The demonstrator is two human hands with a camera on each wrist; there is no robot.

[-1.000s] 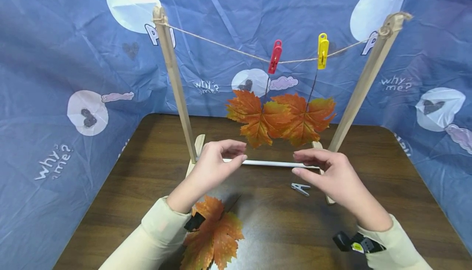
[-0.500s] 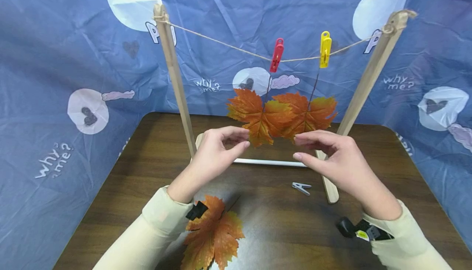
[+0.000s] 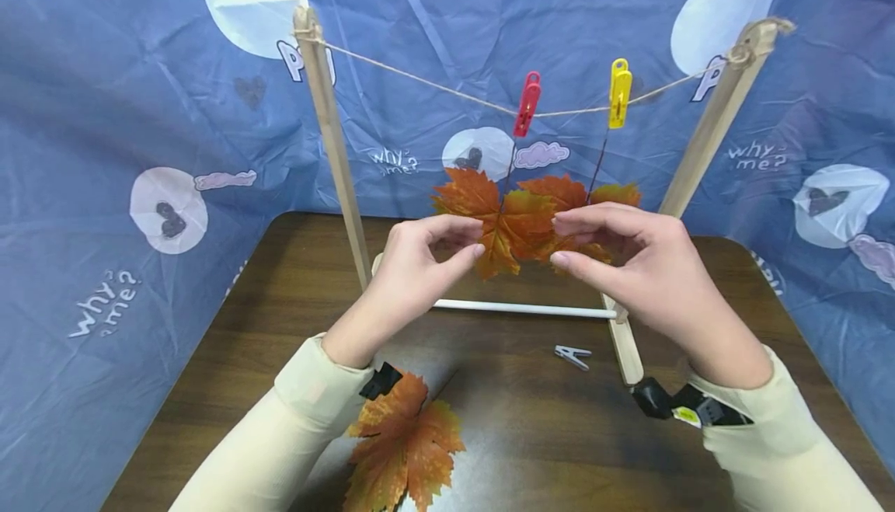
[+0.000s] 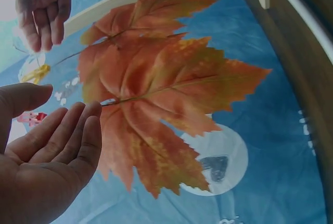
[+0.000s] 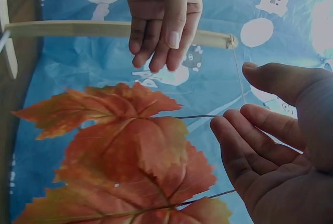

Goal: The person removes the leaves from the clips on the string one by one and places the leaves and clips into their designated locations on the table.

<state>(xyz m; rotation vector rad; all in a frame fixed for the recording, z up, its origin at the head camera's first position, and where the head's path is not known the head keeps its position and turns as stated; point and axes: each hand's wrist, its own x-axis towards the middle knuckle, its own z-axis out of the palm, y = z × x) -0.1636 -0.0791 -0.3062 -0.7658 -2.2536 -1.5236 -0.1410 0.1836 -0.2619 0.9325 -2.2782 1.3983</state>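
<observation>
2 hung leaves (image 3: pixel 531 221) block the frame's (image 3: pixel 334 147) right half; left half open.

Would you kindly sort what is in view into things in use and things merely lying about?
In use: left hand, right hand, two hung leaves, red peg, yellow peg, string.
Lying about: loose leaf, white peg on the table.

Both arms were stretched out forward, cream sleeves down to the wrists, each with a small black strap-on unit on the underside. The left hand (image 3: pixel 419 263) was raised, fingers loosely extended, thumb set apart over them, gripping nothing. The right hand (image 3: pixel 629 259) mirrored it, fingers relaxed and pointing inward, thumb out above. The fingertips of the two hands faced each other, not quite meeting.
</observation>
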